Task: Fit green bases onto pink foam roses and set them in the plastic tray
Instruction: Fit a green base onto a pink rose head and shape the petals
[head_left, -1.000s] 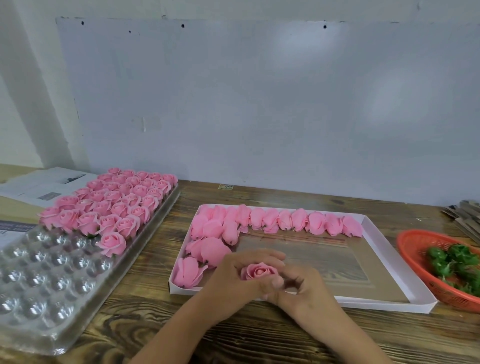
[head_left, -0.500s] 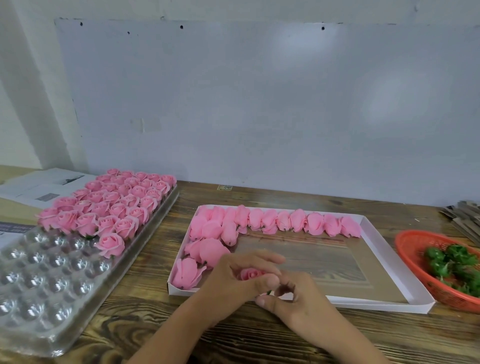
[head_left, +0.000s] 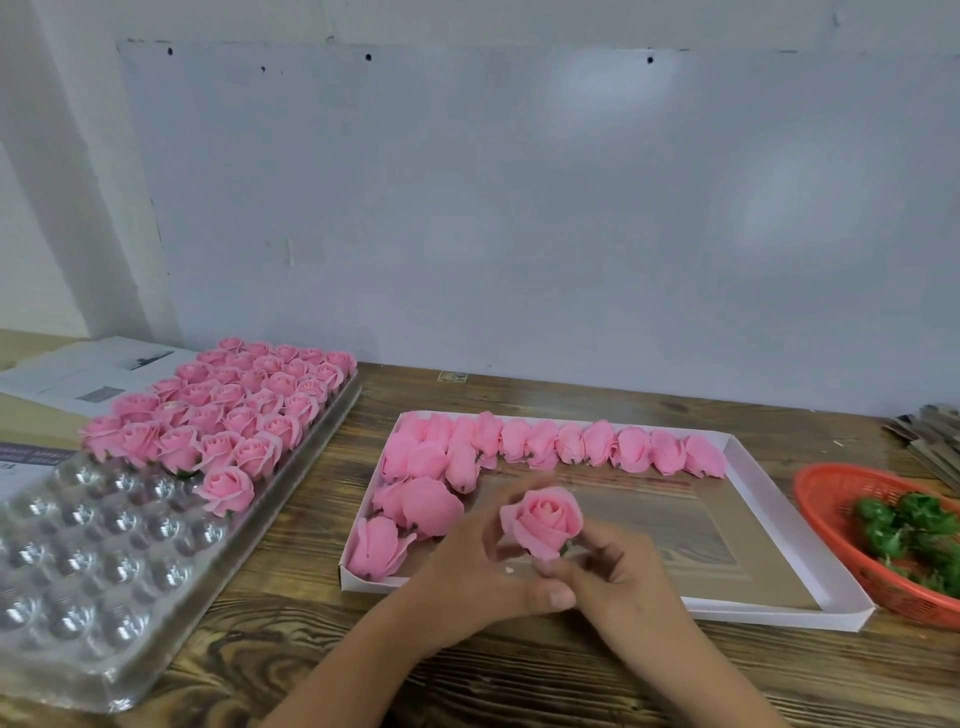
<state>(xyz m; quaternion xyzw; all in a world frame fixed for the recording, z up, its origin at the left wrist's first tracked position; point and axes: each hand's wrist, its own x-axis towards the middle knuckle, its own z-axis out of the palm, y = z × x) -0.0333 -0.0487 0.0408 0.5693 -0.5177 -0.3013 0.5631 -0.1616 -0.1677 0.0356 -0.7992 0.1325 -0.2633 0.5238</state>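
Both the left hand (head_left: 467, 577) and right hand (head_left: 618, 582) pinch one pink rose (head_left: 543, 522) above the white box (head_left: 779, 618), while the plastic tray (head_left: 104, 571) is roughly half filled and many roses await green bases (head_left: 904, 530).

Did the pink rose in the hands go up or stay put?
Yes. The rose has risen: a second ago it sat low by the white box's near wall, half hidden by fingers; now it stands clear above both hands, further over the box floor.

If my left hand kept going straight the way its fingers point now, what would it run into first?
Probably the pink rose the left hand already holds, then the right hand behind it; depth is unclear.
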